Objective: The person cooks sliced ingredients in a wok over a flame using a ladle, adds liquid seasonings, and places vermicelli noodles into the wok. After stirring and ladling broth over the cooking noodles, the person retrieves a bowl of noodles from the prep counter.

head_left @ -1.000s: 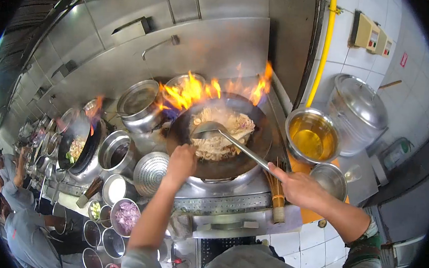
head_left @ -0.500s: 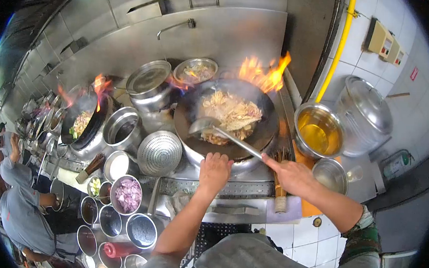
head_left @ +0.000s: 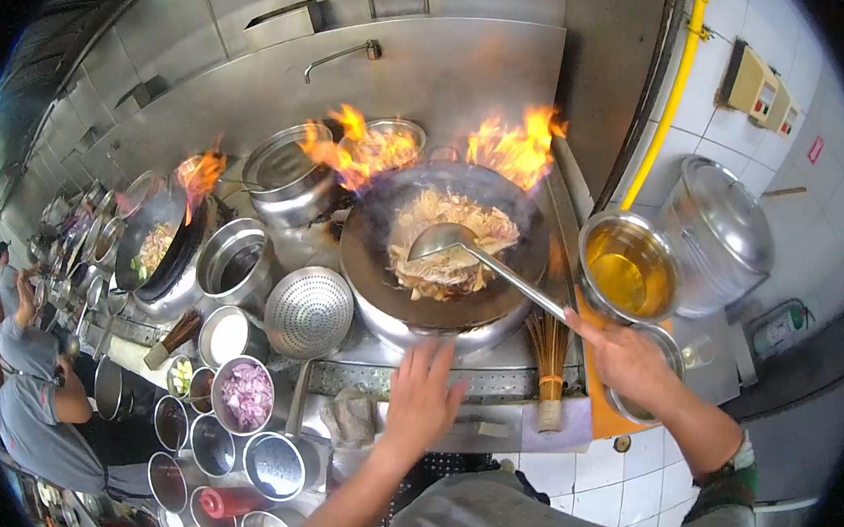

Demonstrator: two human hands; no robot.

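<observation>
My right hand [head_left: 621, 358] is wrapped round the end of a long-handled ladle [head_left: 514, 282]. The ladle's bowl is over pale, shredded, noodle-like food in the large dark wok [head_left: 367, 284]. The food [head_left: 484, 219] is piled in the middle of the wok. Just in front of the wok's near side, my left hand [head_left: 422, 396] is open with its fingers stretched out, holding nothing. A grey folded cloth [head_left: 351, 417] lies to the left of that hand. Flames [head_left: 513, 148] rise behind the wok's far rim.
Left of the wok are a perforated strainer [head_left: 309, 312], a pot [head_left: 234, 260] and a bowl of chopped onion [head_left: 244, 395]. A bamboo brush [head_left: 549, 370] and a pan of yellow oil [head_left: 629, 268] stand right. Another wok [head_left: 154, 245] flames farther left, near a co-worker [head_left: 35, 413].
My left hand has come back from the wok's near rim and its fingers have spread. The ladle has moved up and right with my right hand. Flames behind the wok have grown on the left.
</observation>
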